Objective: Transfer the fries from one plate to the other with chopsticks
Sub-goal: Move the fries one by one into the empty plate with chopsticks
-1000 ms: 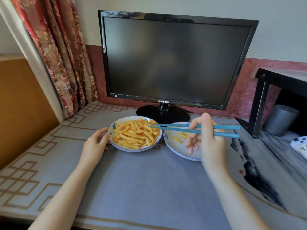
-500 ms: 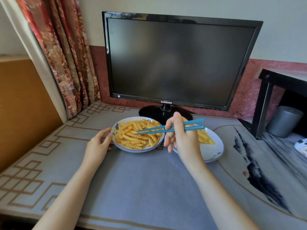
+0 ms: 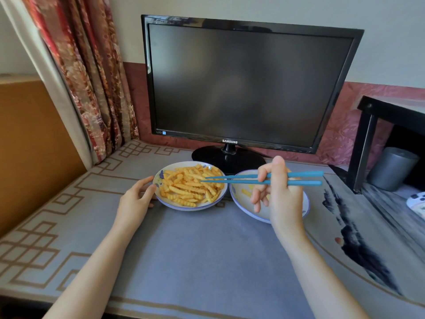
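Note:
A white plate heaped with crinkle-cut fries sits in front of the monitor. To its right stands a second white plate holding a few fries, mostly hidden behind my right hand. My right hand grips a pair of blue chopsticks held level, their tips over the right side of the fry heap. Whether the tips pinch a fry I cannot tell. My left hand rests against the left rim of the full plate with its fingers relaxed.
A black monitor on a round stand rises just behind the plates. A black side table and a grey cylinder stand at the right, a game controller at the right edge, curtains at the left.
My right hand has drawn back to the right, and the chopstick tips moved from the middle of the fry heap to its right side. My left hand stayed on the plate rim.

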`<state>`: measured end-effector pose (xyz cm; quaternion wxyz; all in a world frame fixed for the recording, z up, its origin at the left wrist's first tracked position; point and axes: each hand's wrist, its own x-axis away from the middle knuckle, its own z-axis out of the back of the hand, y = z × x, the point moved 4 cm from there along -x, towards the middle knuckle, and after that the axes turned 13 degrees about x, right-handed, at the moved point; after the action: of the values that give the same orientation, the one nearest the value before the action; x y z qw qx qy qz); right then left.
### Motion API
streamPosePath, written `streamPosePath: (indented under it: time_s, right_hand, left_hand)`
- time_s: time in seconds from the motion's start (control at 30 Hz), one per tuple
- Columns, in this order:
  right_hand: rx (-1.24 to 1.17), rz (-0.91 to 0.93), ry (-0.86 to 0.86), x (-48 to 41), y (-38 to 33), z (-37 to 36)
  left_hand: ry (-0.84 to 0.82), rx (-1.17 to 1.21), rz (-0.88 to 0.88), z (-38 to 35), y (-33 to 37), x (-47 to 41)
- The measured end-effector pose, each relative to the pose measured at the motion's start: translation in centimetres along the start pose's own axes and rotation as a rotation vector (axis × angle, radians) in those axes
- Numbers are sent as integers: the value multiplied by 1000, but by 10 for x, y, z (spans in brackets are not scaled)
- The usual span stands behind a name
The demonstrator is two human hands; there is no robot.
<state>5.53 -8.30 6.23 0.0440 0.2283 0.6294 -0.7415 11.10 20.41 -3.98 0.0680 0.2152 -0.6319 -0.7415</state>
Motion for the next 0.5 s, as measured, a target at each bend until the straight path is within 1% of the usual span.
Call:
streamPosePath:
  time_s: [0.17, 0.3, 0.4, 0.5]
  right_hand:
    - [23, 37, 146, -7, -4, 42]
    - [92, 24, 257, -17, 8, 78]
    - [145, 6, 282, -21, 20, 96]
    - [171, -5, 266, -22, 28, 99]
  left_hand:
    - [2, 1, -2, 0, 1, 0]
    - [3, -8, -5, 0, 2, 1]
    - [1, -1, -2, 0, 2, 1]
    - [4, 0, 0, 0, 3, 2]
